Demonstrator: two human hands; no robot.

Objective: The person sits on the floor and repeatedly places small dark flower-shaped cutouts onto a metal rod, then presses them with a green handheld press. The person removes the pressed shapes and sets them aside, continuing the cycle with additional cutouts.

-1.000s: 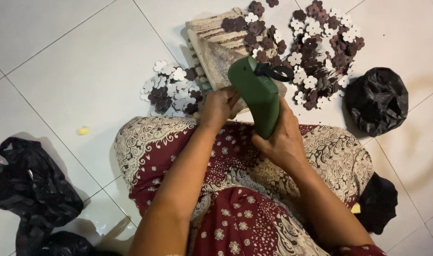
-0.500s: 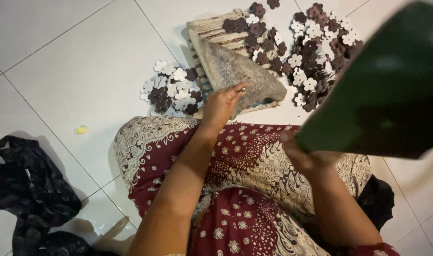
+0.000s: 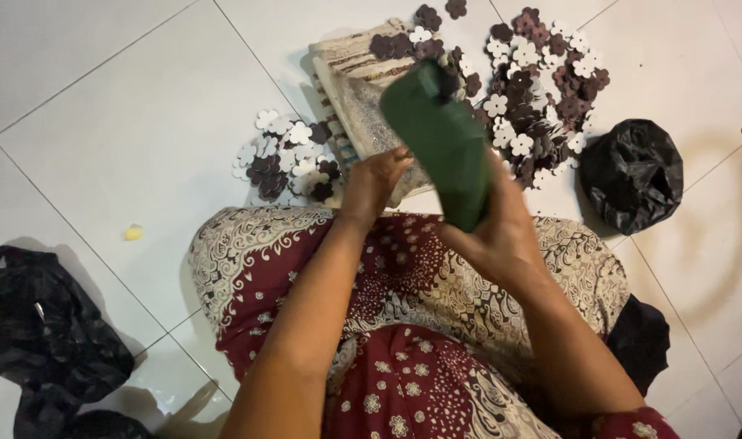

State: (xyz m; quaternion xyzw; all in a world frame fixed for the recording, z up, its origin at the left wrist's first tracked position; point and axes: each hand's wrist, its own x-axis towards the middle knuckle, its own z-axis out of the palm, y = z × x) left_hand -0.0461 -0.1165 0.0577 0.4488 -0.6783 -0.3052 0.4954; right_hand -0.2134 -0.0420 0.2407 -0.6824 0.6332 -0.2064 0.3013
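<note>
Gripping a green block in the clenched right hand, fingers wrapped round its lower end, left hand fingertips touching its side, half curled, above a folded cloth.

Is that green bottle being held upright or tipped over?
Tipped. The green bottle slants, its dark capped end pointing up and away toward the flower-shaped pieces, its base gripped in the right hand over the lap.

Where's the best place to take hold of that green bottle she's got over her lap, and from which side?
Grip the green bottle around its wide lower body, about where the right hand wraps it now. It tilts with its dark top pointing away, so come from the near, lower end, probably from its right. The left hand is beside its other flank.
</note>
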